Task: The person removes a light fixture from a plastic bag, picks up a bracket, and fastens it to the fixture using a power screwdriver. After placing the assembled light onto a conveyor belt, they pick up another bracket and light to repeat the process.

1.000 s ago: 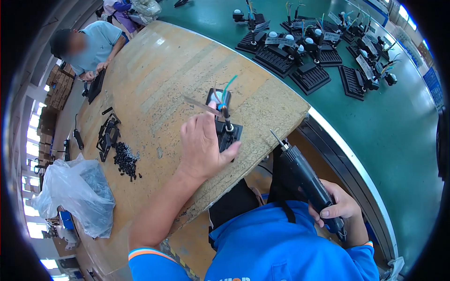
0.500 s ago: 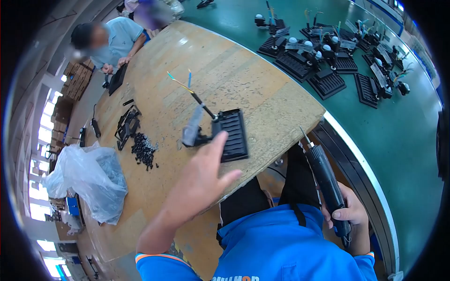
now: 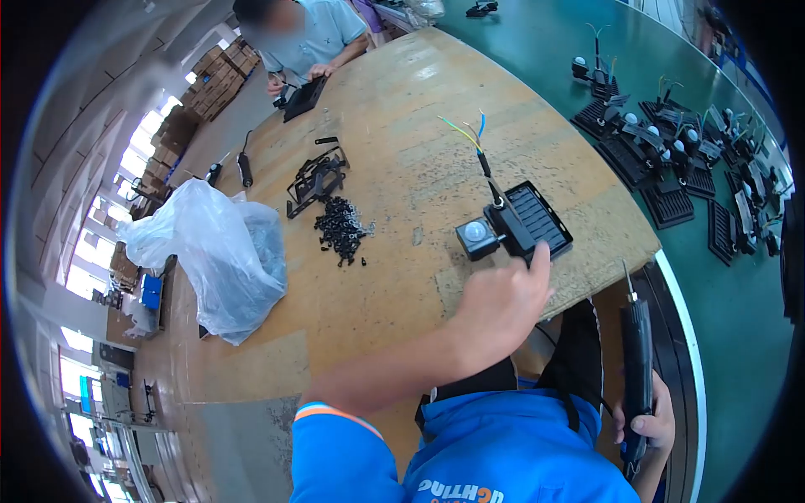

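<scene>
On the wooden table lies a black floodlight (image 3: 537, 220) with a ribbed back. A sensor box with a white dome (image 3: 475, 232) is joined to its left side, and a short cable with bare coloured wires (image 3: 470, 138) rises from it. My left hand (image 3: 503, 302) is at its near edge, index finger stretched out against the housing and the other fingers bent, partly hidden. Low at the right, my right hand (image 3: 652, 419) is wrapped round a black electric screwdriver (image 3: 637, 352), its bit pointing up, beyond the table edge.
Black screws (image 3: 340, 230) lie in a heap beside black brackets (image 3: 319, 176). A clear plastic bag (image 3: 214, 251) stands at the left. Several floodlights (image 3: 667, 159) crowd the green surface at the right. Across the table, a person (image 3: 310, 42) handles a dark panel.
The view has turned left. My left hand has gone from spread fingers to an index finger on the floodlight. The clear strip no longer covers the sensor, whose white dome now shows.
</scene>
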Available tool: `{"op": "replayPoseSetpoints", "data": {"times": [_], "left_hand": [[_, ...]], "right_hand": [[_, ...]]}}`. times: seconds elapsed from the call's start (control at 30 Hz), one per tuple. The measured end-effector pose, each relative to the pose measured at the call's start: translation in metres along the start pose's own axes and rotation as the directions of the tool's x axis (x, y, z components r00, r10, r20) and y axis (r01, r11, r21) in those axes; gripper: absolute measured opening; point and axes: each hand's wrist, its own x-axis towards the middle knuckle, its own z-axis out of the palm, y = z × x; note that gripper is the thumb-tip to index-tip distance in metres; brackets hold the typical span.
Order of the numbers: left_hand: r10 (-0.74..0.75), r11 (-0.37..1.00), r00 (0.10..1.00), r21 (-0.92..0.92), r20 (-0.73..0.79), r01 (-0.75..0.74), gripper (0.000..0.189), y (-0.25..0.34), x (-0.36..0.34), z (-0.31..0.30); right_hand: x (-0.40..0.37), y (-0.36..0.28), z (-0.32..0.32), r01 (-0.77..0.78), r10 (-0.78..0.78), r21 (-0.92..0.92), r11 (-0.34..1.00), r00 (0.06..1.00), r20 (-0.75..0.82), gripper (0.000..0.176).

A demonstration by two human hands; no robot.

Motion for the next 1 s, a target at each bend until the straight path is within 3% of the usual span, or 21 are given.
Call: {"op": "replayPoseSetpoints", "data": {"times": [0.07, 0.13, 0.2, 0.27, 0.4, 0.47, 0.5, 0.57, 0.77, 0.87, 1.0], "left_hand": [[0.08, 0.969, 0.994, -0.229, -0.075, -0.095, 0.022, -0.021, -0.024, -0.014], [-0.019, 0.984, 0.998, -0.175, -0.052, 0.01, 0.019, -0.047, -0.036, -0.034], [-0.274, 0.961, 0.961, -0.063, -0.041, 0.271, 0.018, -0.079, -0.039, -0.046], [-0.372, 0.928, 0.919, -0.081, -0.132, 0.364, 0.019, -0.131, -0.047, -0.037], [-0.434, 0.901, 0.885, -0.104, -0.17, 0.422, 0.013, -0.175, -0.065, -0.04], [-0.46, 0.867, 0.885, -0.254, -0.072, 0.43, 0.014, -0.174, -0.071, -0.045], [-0.467, 0.862, 0.882, -0.258, -0.07, 0.436, 0.014, -0.176, -0.074, -0.041], [-0.236, 0.961, 0.959, -0.184, -0.156, 0.206, 0.009, -0.18, -0.075, -0.028], [-0.086, 0.996, 0.992, 0.009, -0.091, 0.087, 0.007, -0.188, -0.073, -0.016], [-0.092, 0.993, 0.983, -0.083, -0.157, 0.079, 0.006, -0.179, -0.069, -0.016], [-0.237, 0.971, 0.955, -0.087, -0.18, 0.224, 0.008, -0.167, -0.069, -0.015]], "right_hand": [[-0.001, 0.0, -0.003, -0.001, 0.002, 0.011, 1.0, 1.0, -0.029, 0.082], [0.001, 0.0, -0.005, 0.006, -0.006, 0.005, 1.0, 1.0, -0.019, 0.083], [0.005, -0.001, -0.004, 0.002, -0.001, 0.007, 1.0, 1.0, -0.011, 0.083], [0.011, -0.002, -0.001, -0.006, 0.006, -0.013, 1.0, 1.0, -0.021, 0.085], [0.019, -0.003, 0.007, -0.033, 0.032, -0.033, 0.999, 0.999, -0.034, 0.086], [0.022, -0.003, 0.01, -0.035, 0.033, -0.044, 0.998, 0.998, -0.048, 0.086], [0.024, -0.004, 0.011, -0.041, 0.039, -0.049, 0.998, 0.998, -0.046, 0.086], [0.027, -0.004, 0.013, -0.033, 0.031, -0.031, 0.999, 0.998, -0.051, 0.087], [0.027, -0.01, 0.014, -0.11, 0.11, -0.01, 0.994, 0.993, 0.031, 0.083], [0.027, -0.013, 0.011, -0.143, 0.148, -0.054, 0.988, 0.982, 0.119, 0.078], [0.021, -0.015, 0.008, -0.135, 0.164, -0.158, 0.978, 0.969, 0.187, 0.072]]}}
